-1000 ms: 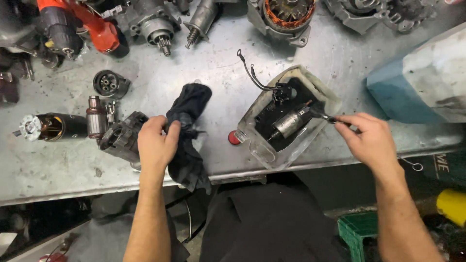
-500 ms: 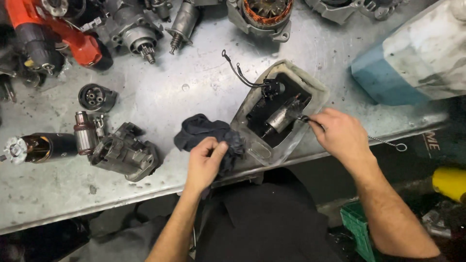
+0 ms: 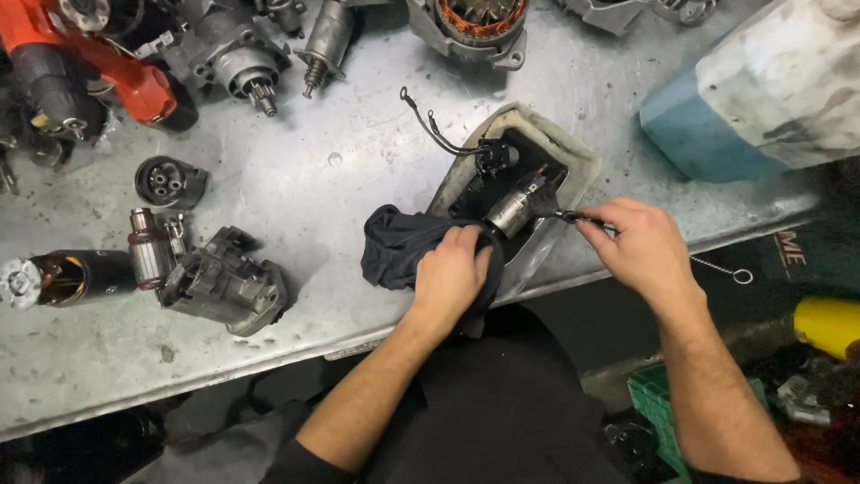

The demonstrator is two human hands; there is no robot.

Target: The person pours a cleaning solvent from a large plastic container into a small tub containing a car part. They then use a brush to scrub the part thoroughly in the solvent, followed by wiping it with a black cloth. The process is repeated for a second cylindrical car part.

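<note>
While the right hand (image 3: 640, 246) pinches a thin wire-handled brush (image 3: 573, 216) between thumb and fingertips at right of centre, its dark tip points left and slightly up toward the small cylindrical motor part (image 3: 512, 208) lying in the shallow plastic tray (image 3: 582, 161) at the middle of the frame. That cylinder's long axis runs diagonally, from lower left to upper right, so the brush meets it near its upper right end, almost touching. The brush's wire shaft trails off to the right past the hand and ends in a small loop (image 3: 742, 276) hanging beyond the table edge. The left hand (image 3: 451, 273) sits just below and left of the cylinder, fingers curled shut over a dark cloth (image 3: 394, 246) that is bunched against the tray's lower left rim; its fingertips lie just beside the cylinder's lower left end, so this hand is about as near to the part as the right, but from the opposite end. Black wires (image 3: 430, 130) snake from the tray toward the upper left. On the metal workbench (image 3: 358, 161), well apart at the left of the frame, lie a grey starter housing (image 3: 224, 282), an armature (image 3: 148, 255) and a round end cap (image 3: 166, 182), with more motor parts along the top edge.
</note>
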